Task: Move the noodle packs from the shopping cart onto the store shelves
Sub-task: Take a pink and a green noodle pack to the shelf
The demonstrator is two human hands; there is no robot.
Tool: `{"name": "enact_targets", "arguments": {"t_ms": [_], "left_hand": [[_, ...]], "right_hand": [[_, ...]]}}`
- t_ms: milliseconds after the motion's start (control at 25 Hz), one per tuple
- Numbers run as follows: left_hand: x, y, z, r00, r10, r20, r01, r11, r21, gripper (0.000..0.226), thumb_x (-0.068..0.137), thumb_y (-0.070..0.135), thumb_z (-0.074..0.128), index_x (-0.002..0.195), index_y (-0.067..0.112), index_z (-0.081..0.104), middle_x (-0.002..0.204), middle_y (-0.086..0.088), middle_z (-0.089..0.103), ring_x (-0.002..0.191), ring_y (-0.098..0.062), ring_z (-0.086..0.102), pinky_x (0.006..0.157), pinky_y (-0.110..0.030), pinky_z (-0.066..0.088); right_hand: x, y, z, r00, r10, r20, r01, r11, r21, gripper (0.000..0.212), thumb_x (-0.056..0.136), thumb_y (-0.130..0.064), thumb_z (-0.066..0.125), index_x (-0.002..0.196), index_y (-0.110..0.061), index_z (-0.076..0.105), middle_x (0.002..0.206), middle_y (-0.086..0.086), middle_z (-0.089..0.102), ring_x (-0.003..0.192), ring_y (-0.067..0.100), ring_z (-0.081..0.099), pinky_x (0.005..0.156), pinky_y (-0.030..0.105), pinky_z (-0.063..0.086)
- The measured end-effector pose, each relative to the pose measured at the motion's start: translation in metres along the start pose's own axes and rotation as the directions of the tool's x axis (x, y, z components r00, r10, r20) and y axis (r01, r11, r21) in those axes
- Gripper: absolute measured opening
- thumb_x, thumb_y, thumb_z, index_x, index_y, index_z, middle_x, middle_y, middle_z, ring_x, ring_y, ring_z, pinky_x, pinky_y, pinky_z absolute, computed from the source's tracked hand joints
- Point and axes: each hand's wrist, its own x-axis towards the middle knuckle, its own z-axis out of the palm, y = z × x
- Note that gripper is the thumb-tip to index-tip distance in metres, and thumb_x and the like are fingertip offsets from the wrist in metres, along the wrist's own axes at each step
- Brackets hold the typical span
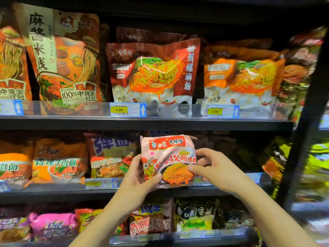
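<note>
Both hands are holding one pink noodle pack upright in front of the middle shelf, just right of centre. The left hand is gripping the pack's lower left edge, thumb lying across the front and fingers curled behind. The right hand is pinching its right edge, thumb on the printed bowl and fingers wrapping the side. The pack's bottom is sitting level with the shelf's front rail; whether it is resting on the shelf cannot be told. Left of it, orange packs are standing in a row. On the upper shelf, tall red bags are leaning behind a yellow price tag. Lower down, a bright pink pack is lying on the bottom shelf.
</note>
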Motion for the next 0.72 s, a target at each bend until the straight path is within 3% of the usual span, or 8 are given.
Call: {"name": "enact_targets", "arguments": {"t_ms": [160,240,360,480,560,680,720], "left_hand": [[0.027,-0.001,0.044,0.994,0.107,0.007,-0.105,0.959,0.263,0.056,0.087,0.017,0.078,0.134,0.031,0.05,0.121,0.011,0.07,0.115,-0.009,0.066,0.1,-0.037,0.053],[0.038,-0.001,0.063,0.99,0.142,-0.026,-0.122,0.919,0.374,0.058,0.082,0.03,0.08,0.133,0.035,0.052,0.121,0.014,0.069,0.112,-0.005,0.065,0.099,-0.036,0.051],[0.06,-0.001,0.083,0.992,0.092,-0.085,-0.03,0.835,0.549,0.05,0.07,0.049,0.074,0.116,0.037,0.059,0.112,0.004,0.058,0.109,-0.012,0.058,0.094,-0.034,0.049],[0.081,0.008,0.107,0.987,0.019,-0.161,0.095,0.735,0.671,0.031,0.079,0.043,0.08,0.087,0.029,0.053,0.091,-0.001,0.051,0.082,-0.014,0.054,0.068,-0.022,0.045],[0.092,0.013,0.121,0.966,0.01,-0.259,0.169,0.733,0.659,0.039,0.081,0.035,0.082,0.073,0.024,0.046,0.071,0.004,0.047,0.059,-0.008,0.044,0.047,-0.019,0.032],[0.107,0.011,0.131,0.924,-0.11,-0.367,0.34,0.676,0.653,0.051,0.078,0.034,0.085,0.062,0.017,0.04,0.059,0.005,0.037,0.05,-0.008,0.034,0.042,-0.023,0.022],[0.111,0.009,0.133,0.913,-0.168,-0.372,0.389,0.634,0.669,0.052,0.077,0.035,0.085,0.06,0.016,0.04,0.058,0.005,0.037,0.049,-0.009,0.034,0.041,-0.024,0.022]], "right_hand": [[0.007,0.041,-0.029,0.998,0.029,-0.061,-0.028,0.999,0.023,0.023,0.083,-0.039,0.078,0.103,-0.037,0.068,0.087,0.003,0.076,0.08,0.019,0.074,0.083,0.05,0.06],[0.014,0.055,-0.043,0.998,0.028,-0.057,-0.026,0.999,0.033,0.03,0.078,-0.05,0.075,0.105,-0.038,0.067,0.088,0.001,0.077,0.08,0.016,0.075,0.084,0.05,0.059],[0.03,0.079,-0.061,0.997,0.049,-0.052,-0.048,0.999,0.022,0.043,0.07,-0.063,0.069,0.099,-0.032,0.067,0.088,-0.001,0.077,0.083,0.016,0.075,0.083,0.052,0.06],[0.057,0.109,-0.071,0.991,0.097,-0.097,-0.098,0.995,-0.003,0.063,0.062,-0.072,0.068,0.1,-0.02,0.067,0.088,0.004,0.076,0.084,0.024,0.075,0.077,0.054,0.062],[0.077,0.125,-0.074,0.991,0.114,-0.076,-0.116,0.993,-0.028,0.07,0.064,-0.066,0.07,0.108,-0.011,0.07,0.088,0.012,0.077,0.083,0.031,0.075,0.075,0.056,0.062],[0.099,0.133,-0.073,0.991,0.134,-0.024,-0.135,0.989,-0.058,0.039,0.085,-0.036,0.071,0.122,-0.024,0.066,0.104,0.009,0.077,0.099,0.032,0.073,0.089,0.048,0.059],[0.106,0.138,-0.07,0.992,0.127,0.016,-0.124,0.985,-0.119,0.04,0.089,-0.036,0.069,0.128,-0.03,0.061,0.114,0.007,0.075,0.106,0.032,0.07,0.094,0.044,0.057]]}}
